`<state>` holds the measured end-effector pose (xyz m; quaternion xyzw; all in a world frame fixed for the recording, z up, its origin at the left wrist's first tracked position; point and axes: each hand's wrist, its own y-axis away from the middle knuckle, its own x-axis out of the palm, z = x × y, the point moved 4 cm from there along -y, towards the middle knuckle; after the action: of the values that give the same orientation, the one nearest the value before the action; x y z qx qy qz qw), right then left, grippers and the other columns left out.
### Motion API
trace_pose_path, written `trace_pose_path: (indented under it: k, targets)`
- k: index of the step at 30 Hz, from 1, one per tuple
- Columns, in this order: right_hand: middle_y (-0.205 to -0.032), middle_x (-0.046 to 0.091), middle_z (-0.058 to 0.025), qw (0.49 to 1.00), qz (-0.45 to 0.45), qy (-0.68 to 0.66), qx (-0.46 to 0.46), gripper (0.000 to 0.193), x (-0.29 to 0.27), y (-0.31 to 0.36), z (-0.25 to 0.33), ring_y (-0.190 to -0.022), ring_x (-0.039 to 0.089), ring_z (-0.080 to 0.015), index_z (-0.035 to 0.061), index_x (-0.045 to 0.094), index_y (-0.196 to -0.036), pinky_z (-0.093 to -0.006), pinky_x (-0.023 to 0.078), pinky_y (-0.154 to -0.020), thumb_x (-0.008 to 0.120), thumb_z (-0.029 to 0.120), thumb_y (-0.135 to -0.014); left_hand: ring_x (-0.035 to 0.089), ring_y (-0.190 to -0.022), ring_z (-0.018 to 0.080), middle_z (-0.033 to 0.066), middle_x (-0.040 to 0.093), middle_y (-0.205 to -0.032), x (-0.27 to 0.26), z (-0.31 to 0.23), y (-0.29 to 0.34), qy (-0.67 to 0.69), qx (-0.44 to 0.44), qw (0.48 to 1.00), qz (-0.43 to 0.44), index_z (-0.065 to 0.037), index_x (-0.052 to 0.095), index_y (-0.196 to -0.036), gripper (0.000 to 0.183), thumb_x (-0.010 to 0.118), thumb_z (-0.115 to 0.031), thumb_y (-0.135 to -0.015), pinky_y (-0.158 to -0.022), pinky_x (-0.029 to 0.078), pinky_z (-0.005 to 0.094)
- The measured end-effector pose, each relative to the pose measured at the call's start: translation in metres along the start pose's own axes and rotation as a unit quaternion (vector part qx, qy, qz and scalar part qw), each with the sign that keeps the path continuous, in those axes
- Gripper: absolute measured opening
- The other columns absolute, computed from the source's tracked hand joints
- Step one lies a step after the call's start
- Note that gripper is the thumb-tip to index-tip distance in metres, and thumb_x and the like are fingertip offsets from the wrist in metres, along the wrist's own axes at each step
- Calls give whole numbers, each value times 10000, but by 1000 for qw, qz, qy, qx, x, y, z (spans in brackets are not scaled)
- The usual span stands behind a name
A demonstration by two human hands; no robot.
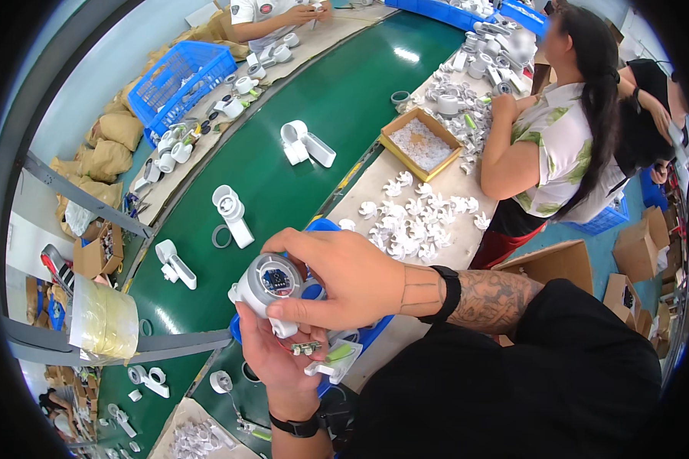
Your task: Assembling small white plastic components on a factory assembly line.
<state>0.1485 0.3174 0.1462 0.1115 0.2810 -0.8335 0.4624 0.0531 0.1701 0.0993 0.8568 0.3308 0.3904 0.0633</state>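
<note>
Between my two hands is a white handheld fan housing (254, 294), its round head ringed in grey. A small dark circuit board (277, 280) shows inside that ring. From above, my right hand (348, 279) grips the head, thumb and fingers around its side. My left hand (272, 363) is closed around it from below, palm up. Close to the left fingers are a small green circuit board (306, 348) with thin wires, a green battery (339, 351) and a white handle shell (335, 367). How these parts join the housing is hidden.
A blue bin (375, 333) lies partly under my hands. Ahead, a green conveyor belt (344, 99) carries white fan bodies (233, 216). White fan wheels (417, 222) and a yellow box (429, 172) cover the table at right, beside a seated person (559, 138). A metal post (84, 195) stands left.
</note>
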Motion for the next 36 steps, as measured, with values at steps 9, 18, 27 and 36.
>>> trace_pose_path:
  k: [9,18,27,36]
  targets:
    - [-908,752,-186,999,-41,-13,-1,518,-5,0,-23,-817,769,-374,0,639,-1346,-447,595,-723,740,406,-1041,638,-506,196,119,726,-842,25,9,-5,27,-15,999,13,-20,651,-1283,750,382,-710,-1166,-354,442,264]
    - [-935,748,-183,997,-38,-52,-36,524,-7,3,-44,-843,760,-370,-12,620,-1361,-433,592,-743,703,409,-1060,643,-463,198,135,702,-735,29,17,-14,-45,6,999,1,-22,610,-1354,767,320,-709,-1179,-341,451,266]
    - [-1143,735,-175,977,137,-165,17,897,0,30,-68,-1040,747,-314,47,388,-1700,-421,593,-885,813,458,-1025,625,-541,152,64,727,-893,11,-5,-50,20,81,996,-40,-60,648,-1220,651,542,-696,-1131,-363,422,268]
    - [-937,669,-100,951,81,-228,193,836,26,12,-94,-810,686,-183,61,352,-1650,-355,533,-658,782,487,-1073,681,-1213,290,181,679,-1395,-1,10,-108,-5,136,986,-93,-11,503,-1567,602,572,-469,-1183,-1098,527,436]
